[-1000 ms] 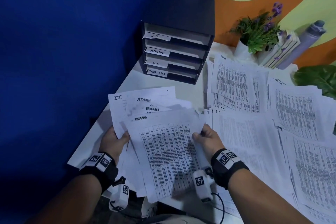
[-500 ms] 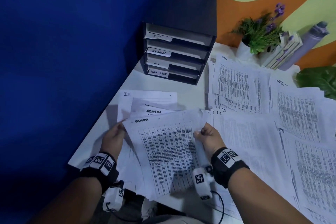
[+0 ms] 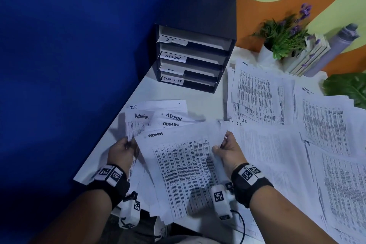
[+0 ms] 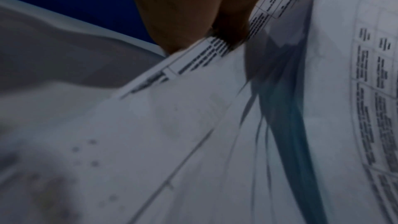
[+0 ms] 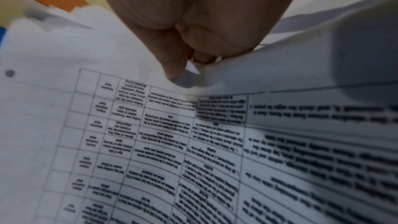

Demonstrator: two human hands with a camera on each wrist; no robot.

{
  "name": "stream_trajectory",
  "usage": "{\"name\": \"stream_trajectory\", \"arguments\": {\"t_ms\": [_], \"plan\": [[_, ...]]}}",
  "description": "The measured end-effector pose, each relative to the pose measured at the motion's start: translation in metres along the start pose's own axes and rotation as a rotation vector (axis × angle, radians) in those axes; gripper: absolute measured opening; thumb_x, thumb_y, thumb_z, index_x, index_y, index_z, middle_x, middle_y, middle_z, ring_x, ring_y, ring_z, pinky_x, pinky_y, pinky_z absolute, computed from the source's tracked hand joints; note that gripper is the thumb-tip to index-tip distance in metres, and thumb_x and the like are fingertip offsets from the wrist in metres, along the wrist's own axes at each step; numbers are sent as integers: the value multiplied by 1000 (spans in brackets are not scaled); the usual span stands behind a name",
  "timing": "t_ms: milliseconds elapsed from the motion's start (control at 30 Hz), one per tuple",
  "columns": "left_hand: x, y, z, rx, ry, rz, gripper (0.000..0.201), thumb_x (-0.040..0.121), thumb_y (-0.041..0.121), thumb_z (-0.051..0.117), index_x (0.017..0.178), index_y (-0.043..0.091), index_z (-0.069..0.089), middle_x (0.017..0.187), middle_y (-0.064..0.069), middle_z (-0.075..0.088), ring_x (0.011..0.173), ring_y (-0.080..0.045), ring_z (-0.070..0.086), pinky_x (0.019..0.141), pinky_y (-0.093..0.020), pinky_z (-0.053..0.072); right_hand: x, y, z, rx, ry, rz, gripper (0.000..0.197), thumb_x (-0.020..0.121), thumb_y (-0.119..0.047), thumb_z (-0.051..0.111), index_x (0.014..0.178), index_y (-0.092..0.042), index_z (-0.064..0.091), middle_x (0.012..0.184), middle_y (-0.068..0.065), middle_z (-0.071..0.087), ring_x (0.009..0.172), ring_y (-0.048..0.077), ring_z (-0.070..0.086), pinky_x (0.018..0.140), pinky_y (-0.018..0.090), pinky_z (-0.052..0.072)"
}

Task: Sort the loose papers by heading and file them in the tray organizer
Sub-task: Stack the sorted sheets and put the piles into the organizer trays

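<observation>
A fanned bundle of ADMIN sheets (image 3: 184,166) sits low over the near left of the white table (image 3: 142,91). My left hand (image 3: 123,149) grips its left edge, thumb on top, and its fingers (image 4: 193,11) press into printed sheets (image 4: 215,125). My right hand (image 3: 227,150) pinches the right edge of the top ADMIN sheet (image 5: 150,142); its fingers (image 5: 183,54) curl over the paper's edge. An I.T. sheet (image 3: 158,105) lies flat behind the bundle. The black tray organizer (image 3: 196,45) stands at the back with shelves labelled IT, ADMIN, H.R and TASK LIST.
Loose printed sheets (image 3: 277,144) cover the table's right half. At the back right stand a potted plant (image 3: 281,35), a small white crate (image 3: 309,55) and a grey bottle (image 3: 336,45). A big green leaf (image 3: 348,87) lies at the right edge. A blue wall (image 3: 69,65) borders the left.
The bundle has dropped lower and spread out, so more ADMIN headings show. The I.T. sheet now lies flat on the table behind it. Both hands keep their hold.
</observation>
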State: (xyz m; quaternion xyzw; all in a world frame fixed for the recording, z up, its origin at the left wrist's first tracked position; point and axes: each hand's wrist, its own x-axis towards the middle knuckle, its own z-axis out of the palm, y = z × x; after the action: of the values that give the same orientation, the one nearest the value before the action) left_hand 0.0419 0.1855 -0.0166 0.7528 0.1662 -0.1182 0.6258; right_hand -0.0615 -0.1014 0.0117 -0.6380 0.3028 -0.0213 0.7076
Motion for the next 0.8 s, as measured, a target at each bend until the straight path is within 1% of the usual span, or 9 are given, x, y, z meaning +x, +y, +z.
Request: {"name": "stream_trajectory", "arguments": {"t_ms": [67,200,300,400,467,500,567,633,800], "plan": [[-4,2,2,20,-16,-5,31,92,-3,57,87,25,72,86,4,74,81,-19,66,81,-33,53,2,0,0,-52,-18,17,44,87,11,53,114,-23,62,96,2,71,89,19,64,84,37,52],[-7,2,5,6,-87,-26,44,83,-13,57,88,27,76,89,2,76,85,-20,69,83,-37,55,6,1,4,-178,23,-23,19,78,-18,63,88,-3,58,78,6,56,74,17,50,75,36,42],[-11,3,4,59,-148,11,38,84,-11,58,93,21,76,93,-2,76,92,-24,70,84,-35,57,0,-7,7,-109,17,-8,25,91,3,54,72,-14,57,64,-2,52,61,13,44,66,28,38],[-15,11,4,1,-129,-78,28,99,21,51,87,13,75,85,-6,72,81,-24,64,68,-23,54,1,-6,7,-121,87,-22,27,93,7,48,79,-14,59,67,-6,62,64,9,56,69,26,48],[-14,9,4,-30,-210,-191,54,95,60,42,98,19,76,104,-2,70,100,-22,63,91,-34,49,3,-1,6,-164,195,-23,11,91,4,49,83,-1,55,75,6,60,75,17,55,73,33,46],[-14,7,6,-54,-230,-207,51,93,62,47,105,21,74,115,2,67,112,-20,59,100,-37,43,4,0,7,-169,233,-8,10,90,2,49,81,0,49,76,8,55,76,19,51,71,33,44],[-17,4,11,91,-275,-65,23,94,34,63,113,22,67,120,6,63,118,-18,56,99,-30,39,4,-2,9,-120,228,10,17,92,-2,51,80,-14,48,79,6,51,77,19,49,71,33,42],[-19,3,18,256,-222,60,13,95,14,61,106,20,64,109,1,67,107,-22,61,86,-25,42,-1,-12,14,11,128,39,24,94,-9,60,104,-28,49,96,-6,55,88,13,54,85,32,45],[-18,16,26,66,28,4,22,98,18,55,77,13,57,77,0,57,82,-21,53,76,-29,39,-12,-29,13,-277,-203,80,39,93,-19,62,127,-26,43,118,-17,54,110,4,53,102,29,42]]}}
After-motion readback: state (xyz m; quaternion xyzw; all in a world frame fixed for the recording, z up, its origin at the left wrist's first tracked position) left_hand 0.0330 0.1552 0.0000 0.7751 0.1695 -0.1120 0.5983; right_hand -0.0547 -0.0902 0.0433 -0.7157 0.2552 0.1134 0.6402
